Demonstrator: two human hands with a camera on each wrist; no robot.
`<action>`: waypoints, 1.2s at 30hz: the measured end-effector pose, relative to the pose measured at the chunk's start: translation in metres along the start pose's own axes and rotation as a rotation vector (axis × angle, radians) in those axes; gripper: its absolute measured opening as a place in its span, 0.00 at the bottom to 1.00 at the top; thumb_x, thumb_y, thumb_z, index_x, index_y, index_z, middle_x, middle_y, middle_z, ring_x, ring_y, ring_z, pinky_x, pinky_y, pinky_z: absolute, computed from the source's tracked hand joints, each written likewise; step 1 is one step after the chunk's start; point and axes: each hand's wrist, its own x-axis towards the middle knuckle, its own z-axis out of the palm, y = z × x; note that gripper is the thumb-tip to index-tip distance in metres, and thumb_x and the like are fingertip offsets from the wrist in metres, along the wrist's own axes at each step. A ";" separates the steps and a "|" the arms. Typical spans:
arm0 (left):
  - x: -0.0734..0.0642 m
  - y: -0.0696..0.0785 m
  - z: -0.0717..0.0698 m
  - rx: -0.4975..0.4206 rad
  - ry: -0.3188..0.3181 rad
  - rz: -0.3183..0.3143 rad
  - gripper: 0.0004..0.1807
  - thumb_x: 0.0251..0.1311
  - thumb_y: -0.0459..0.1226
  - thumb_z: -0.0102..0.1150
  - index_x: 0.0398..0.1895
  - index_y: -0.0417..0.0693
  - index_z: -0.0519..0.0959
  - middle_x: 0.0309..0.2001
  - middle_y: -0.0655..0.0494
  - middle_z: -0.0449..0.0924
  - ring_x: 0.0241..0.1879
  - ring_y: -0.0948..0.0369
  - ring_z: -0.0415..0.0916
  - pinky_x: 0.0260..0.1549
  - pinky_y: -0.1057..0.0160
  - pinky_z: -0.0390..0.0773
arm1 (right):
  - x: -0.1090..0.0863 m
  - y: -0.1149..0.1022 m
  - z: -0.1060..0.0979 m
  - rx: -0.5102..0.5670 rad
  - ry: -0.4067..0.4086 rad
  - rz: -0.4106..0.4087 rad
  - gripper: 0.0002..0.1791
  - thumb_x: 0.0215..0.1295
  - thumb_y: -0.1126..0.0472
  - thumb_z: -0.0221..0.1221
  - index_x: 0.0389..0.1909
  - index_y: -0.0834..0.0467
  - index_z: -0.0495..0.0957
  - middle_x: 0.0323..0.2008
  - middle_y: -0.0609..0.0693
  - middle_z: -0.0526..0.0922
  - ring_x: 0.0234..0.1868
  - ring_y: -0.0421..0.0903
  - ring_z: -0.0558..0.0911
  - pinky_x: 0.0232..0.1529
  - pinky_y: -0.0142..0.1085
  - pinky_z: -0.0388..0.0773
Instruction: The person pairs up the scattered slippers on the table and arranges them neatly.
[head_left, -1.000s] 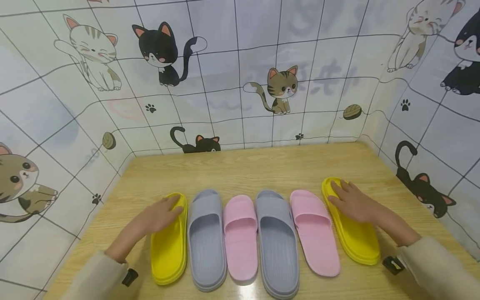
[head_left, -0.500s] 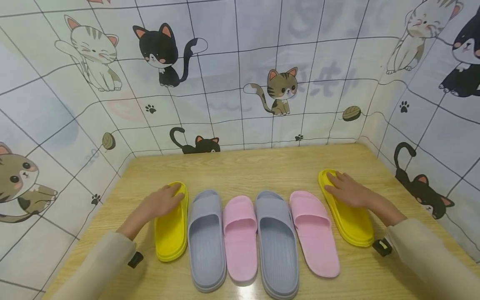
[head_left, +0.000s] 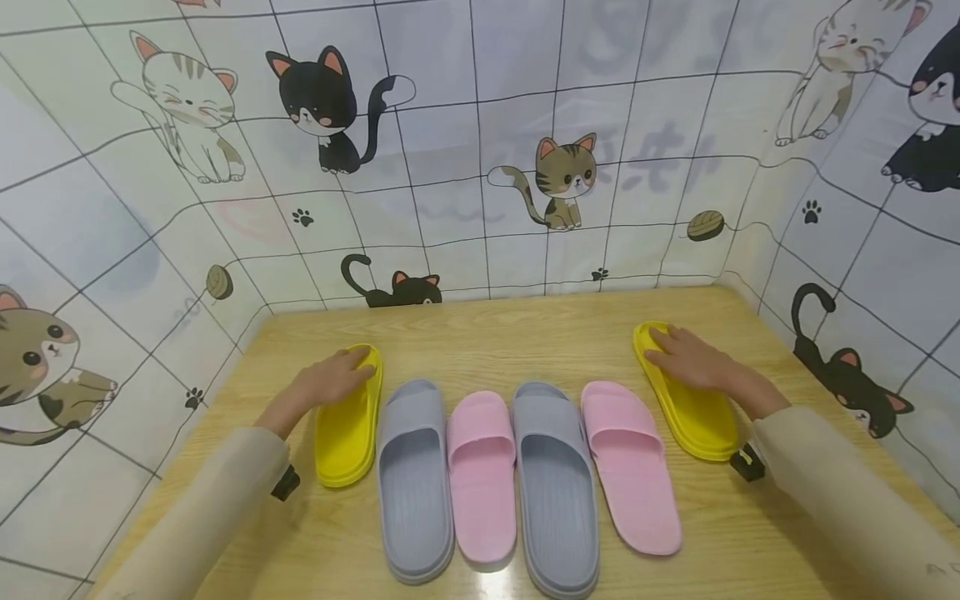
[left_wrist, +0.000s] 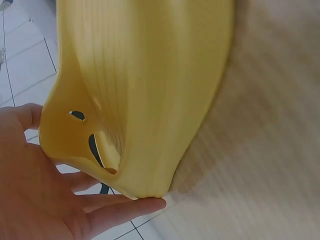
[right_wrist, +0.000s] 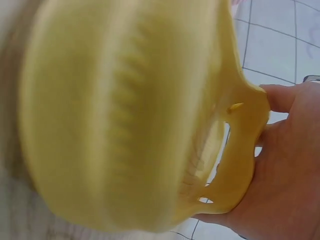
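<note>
In the head view two yellow slippers flank a row of other slippers. My left hand [head_left: 333, 379] grips the left yellow slipper [head_left: 345, 446] across its upper, hiding much of the toe end. On the far side, my right hand [head_left: 686, 358] holds the right yellow slipper [head_left: 701, 421] the same way. The left wrist view shows thumb and fingers [left_wrist: 122, 211] on opposite sides of the upper, which has cut-out holes. Similar holes show in the right wrist view, where the hand [right_wrist: 287, 160] spans that slipper's upper.
Between the yellow ones lie a grey slipper [head_left: 415, 500], a pink slipper [head_left: 483, 500], another grey slipper [head_left: 558, 508] and another pink slipper [head_left: 637, 500], toes away from me. The wooden tabletop [head_left: 480, 333] meets cat-printed walls [head_left: 450, 192] at the back and sides.
Both hands have slid the yellow slippers away from me toward the back wall, the left one drifting slightly right and the right one slightly left. The grey and pink slippers have stayed put.
</note>
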 end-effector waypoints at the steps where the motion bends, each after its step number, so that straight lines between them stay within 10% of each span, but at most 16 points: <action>1: 0.003 -0.001 -0.001 -0.002 -0.008 0.001 0.38 0.78 0.55 0.31 0.82 0.42 0.54 0.79 0.31 0.53 0.77 0.30 0.51 0.68 0.22 0.55 | 0.002 0.001 0.000 -0.003 0.006 0.002 0.40 0.83 0.45 0.40 0.78 0.74 0.50 0.76 0.81 0.46 0.76 0.81 0.46 0.75 0.73 0.44; 11: 0.018 -0.005 -0.006 -0.037 0.012 0.012 0.40 0.77 0.59 0.33 0.82 0.44 0.54 0.80 0.32 0.52 0.78 0.31 0.50 0.68 0.20 0.53 | 0.019 0.003 -0.004 0.090 0.069 0.065 0.37 0.81 0.47 0.45 0.70 0.76 0.54 0.68 0.80 0.64 0.62 0.69 0.71 0.68 0.68 0.67; 36: 0.048 -0.012 -0.008 -0.216 0.078 0.034 0.43 0.79 0.58 0.35 0.81 0.33 0.51 0.79 0.29 0.51 0.79 0.33 0.47 0.77 0.31 0.48 | 0.054 0.007 -0.014 0.019 0.083 0.052 0.35 0.83 0.50 0.40 0.73 0.76 0.58 0.72 0.78 0.62 0.73 0.76 0.60 0.76 0.68 0.54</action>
